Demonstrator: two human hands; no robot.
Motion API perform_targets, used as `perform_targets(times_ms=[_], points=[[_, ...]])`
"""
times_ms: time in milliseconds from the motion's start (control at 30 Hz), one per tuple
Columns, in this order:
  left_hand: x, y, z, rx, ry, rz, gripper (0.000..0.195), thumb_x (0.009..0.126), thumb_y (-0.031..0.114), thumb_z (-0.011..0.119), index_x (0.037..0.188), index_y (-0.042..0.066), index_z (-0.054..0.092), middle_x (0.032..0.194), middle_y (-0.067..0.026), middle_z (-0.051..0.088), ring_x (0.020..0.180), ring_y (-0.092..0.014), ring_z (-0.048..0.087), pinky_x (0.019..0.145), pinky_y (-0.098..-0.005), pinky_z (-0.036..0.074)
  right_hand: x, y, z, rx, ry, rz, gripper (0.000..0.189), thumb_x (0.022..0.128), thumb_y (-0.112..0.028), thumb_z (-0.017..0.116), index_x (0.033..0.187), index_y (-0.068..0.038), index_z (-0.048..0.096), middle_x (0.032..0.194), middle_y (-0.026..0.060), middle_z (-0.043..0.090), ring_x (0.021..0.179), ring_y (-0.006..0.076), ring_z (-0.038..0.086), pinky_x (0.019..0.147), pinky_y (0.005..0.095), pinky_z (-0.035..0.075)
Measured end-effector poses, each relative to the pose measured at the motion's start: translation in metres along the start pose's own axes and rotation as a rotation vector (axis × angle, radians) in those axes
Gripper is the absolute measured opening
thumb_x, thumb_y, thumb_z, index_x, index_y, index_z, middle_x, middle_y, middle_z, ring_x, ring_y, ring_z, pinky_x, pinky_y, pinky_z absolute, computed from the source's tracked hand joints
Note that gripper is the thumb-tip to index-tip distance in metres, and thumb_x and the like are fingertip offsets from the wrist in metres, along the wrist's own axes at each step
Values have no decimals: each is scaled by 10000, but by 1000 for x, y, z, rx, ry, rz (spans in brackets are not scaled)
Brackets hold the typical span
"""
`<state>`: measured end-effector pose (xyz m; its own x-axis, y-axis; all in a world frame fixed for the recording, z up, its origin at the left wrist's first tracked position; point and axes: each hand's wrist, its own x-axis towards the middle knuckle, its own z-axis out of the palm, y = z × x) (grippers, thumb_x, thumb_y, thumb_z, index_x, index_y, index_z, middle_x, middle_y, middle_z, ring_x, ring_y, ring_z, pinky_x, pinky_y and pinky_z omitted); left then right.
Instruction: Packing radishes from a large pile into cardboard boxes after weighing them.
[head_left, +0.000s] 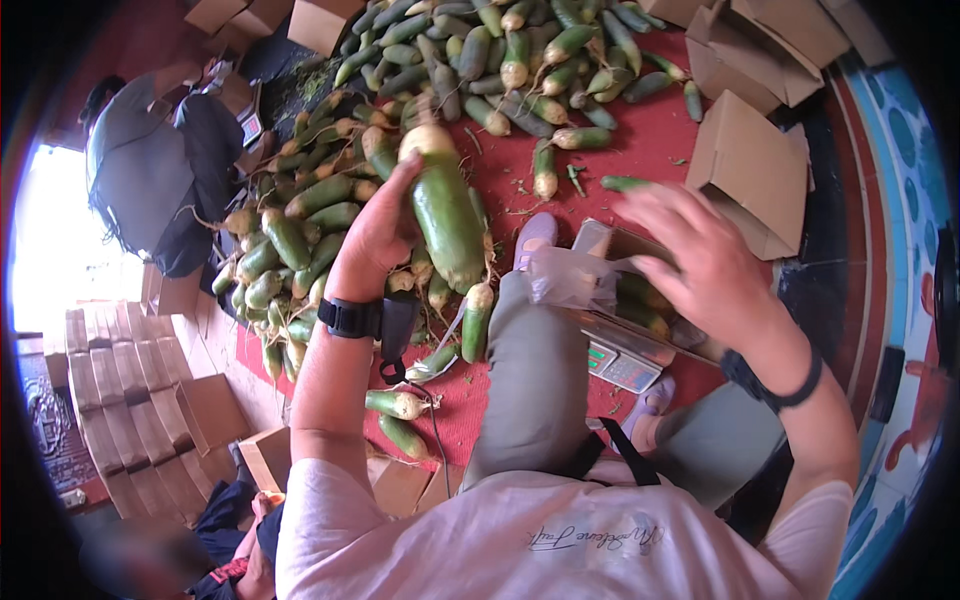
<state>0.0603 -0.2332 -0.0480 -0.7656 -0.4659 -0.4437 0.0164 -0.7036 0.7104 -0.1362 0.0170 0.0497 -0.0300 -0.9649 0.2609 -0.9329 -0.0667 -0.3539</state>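
My left hand (382, 225) grips a large green radish (448, 214) with a pale root end, held above a heap of similar radishes (322, 199). My right hand (701, 262) is raised with its fingers apart, slightly blurred, over an open cardboard box (675, 345) that has radishes inside. A thin clear plastic bag (574, 276) lies by the box's near-left side, close to my right thumb. Under the box, a digital scale (622, 367) with a keypad partly shows. A small green piece (624, 183) lies beyond my right fingertips.
More radishes (517, 60) cover the far part of the red carpet (637, 150). An empty-looking carton (746, 172) stands at the right. Stacked cartons (127, 397) fill the lower left. One person (142, 165) sits at upper left, another at lower left. Loose radishes (405, 435) lie beside my leg.
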Motion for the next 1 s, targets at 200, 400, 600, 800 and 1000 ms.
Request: perform_targets(times_ms=[200,400,600,800,1000], points=[[-38,2,136,721,-482,94,419,878,322,515,1133,-11,504,1026,-65,593,835,-118,588,716,-247,480,22,4,-7,-265,17,-251,794,515,-43,711,1246,-147,418,1090,81,508,1025,282,498,954,423,364],[-41,-14,134,617,-542,-260,568,927,473,302,1221,2,422,941,-106,607,709,-169,600,627,-240,471,-49,20,-35,-42,-76,145,630,583,-97,711,1150,-103,436,961,111,517,909,306,536,779,395,453],[-29,-36,152,851,-326,-151,489,910,478,378,789,36,549,590,-13,515,487,-81,460,455,-216,359,-82,24,-34,98,14,325,564,630,-111,672,1141,-69,437,1002,164,556,918,337,549,781,400,452],[15,-53,123,981,-397,115,258,873,276,515,854,20,535,670,-24,530,562,-79,497,504,-226,395,-108,45,-43,6,-265,615,489,613,-130,680,1042,-43,462,910,186,577,870,355,563,730,396,460],[83,-116,28,1628,-485,827,447,780,295,608,1050,-51,527,826,-138,606,669,-168,576,629,-296,444,-116,71,19,28,-610,669,478,621,-211,693,1003,-16,482,848,209,588,834,369,573,724,422,458]])
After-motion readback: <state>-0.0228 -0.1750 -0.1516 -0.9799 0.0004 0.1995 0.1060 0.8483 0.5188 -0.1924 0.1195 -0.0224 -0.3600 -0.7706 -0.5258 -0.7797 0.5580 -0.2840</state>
